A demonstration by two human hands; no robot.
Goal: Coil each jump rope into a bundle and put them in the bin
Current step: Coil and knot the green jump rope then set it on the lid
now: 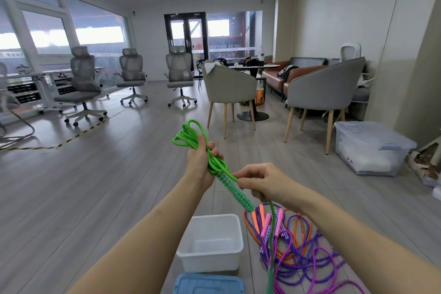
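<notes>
My left hand (201,162) grips a bundle of green jump rope (191,137) loops, held up in front of me. One green-and-white patterned handle (235,192) sticks out below that hand. My right hand (259,182) pinches the loose green strand beside the handle; the strand runs down to the second green handle (270,279) hanging near the floor. A white bin (211,244) stands on the floor below, with nothing in it. To its right lie tangled orange, pink and purple jump ropes (298,248).
A blue lid (208,284) lies in front of the white bin. A large clear lidded storage box (372,148) stands at the right by the wall. Grey armchairs (229,88) and office chairs (82,83) stand farther back on the wood floor.
</notes>
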